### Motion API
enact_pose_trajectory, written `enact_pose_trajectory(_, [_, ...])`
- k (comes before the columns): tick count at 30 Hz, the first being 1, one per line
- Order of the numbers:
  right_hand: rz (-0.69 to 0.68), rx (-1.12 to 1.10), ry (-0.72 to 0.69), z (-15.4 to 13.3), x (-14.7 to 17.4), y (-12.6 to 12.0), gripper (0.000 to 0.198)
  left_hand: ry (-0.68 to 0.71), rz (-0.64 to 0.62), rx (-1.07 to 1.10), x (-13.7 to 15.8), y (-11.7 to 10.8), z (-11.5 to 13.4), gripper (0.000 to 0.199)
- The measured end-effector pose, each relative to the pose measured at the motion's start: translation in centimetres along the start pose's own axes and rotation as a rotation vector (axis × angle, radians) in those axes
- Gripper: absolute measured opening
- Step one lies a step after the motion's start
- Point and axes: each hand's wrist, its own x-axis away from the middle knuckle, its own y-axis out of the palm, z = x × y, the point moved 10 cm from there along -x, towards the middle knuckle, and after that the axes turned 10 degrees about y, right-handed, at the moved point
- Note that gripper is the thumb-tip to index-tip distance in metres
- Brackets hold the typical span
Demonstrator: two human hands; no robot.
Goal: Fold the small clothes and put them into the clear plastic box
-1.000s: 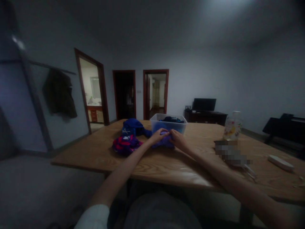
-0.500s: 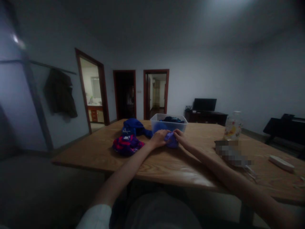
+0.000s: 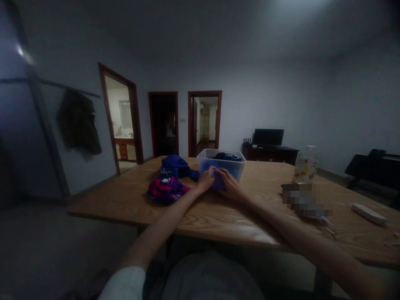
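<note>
Both hands meet just in front of a clear plastic bin (image 3: 236, 168) that has dark and blue cloth inside. Between them is a small purple cloth (image 3: 218, 182), mostly covered by the fingers. My left hand (image 3: 206, 179) is closed on its left side. From the right, my right hand (image 3: 230, 185) has its fingers bent over the same cloth. Left of the hands lies a crumpled purple and pink cloth (image 3: 167, 191). Behind that, a blue cloth (image 3: 176, 166) with a white print is heaped on the table.
The wooden table (image 3: 125, 196) carries a clear patterned jug (image 3: 305, 166), a blurred-out item (image 3: 308, 204) with a cord, and a white oblong object (image 3: 368, 213) on the right. Farther back stand a television (image 3: 268, 137) on a dark cabinet and several doorways.
My right hand has shifted left and turned over the purple cloth, closer to my left hand. Less of the cloth shows now. The other cloths and the bin have stayed put.
</note>
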Motion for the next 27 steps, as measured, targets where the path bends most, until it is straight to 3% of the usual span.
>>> enact_pose_trajectory(4, [-0.042,0.058,0.060,0.9,-0.4,0.6,0.069,-0.100,-0.008,0.068,-0.1,0.5,-1.6,0.025])
enact_pose_trajectory(8, [-0.070,0.008,0.174,2.8,-0.8,1.3,0.056,-0.111,0.000,0.173,-0.3,0.6,-2.3,0.026])
enact_pose_trajectory(15, [-0.120,-0.205,0.240,5.0,-0.9,2.1,0.044,-0.077,-0.021,0.174,0.1,0.2,-0.8,0.031])
enact_pose_trajectory(17, [-0.120,-0.270,0.260,5.7,-0.9,2.2,0.041,-0.001,0.003,0.114,0.2,-0.3,0.3,0.035])
enact_pose_trajectory(22, [-0.068,-0.447,0.411,9.0,-0.7,2.7,0.047,0.338,-0.013,-0.051,0.7,-0.9,4.2,0.043])
enact_pose_trajectory(25, [-0.062,-0.536,0.512,11.4,-0.7,3.4,0.047,0.443,-0.061,-0.088,0.9,-1.0,5.3,0.046])
enact_pose_trajectory(27, [-0.094,-0.583,0.583,12.8,-0.7,4.1,0.042,0.473,-0.108,-0.082,1.0,-0.8,5.5,0.058])
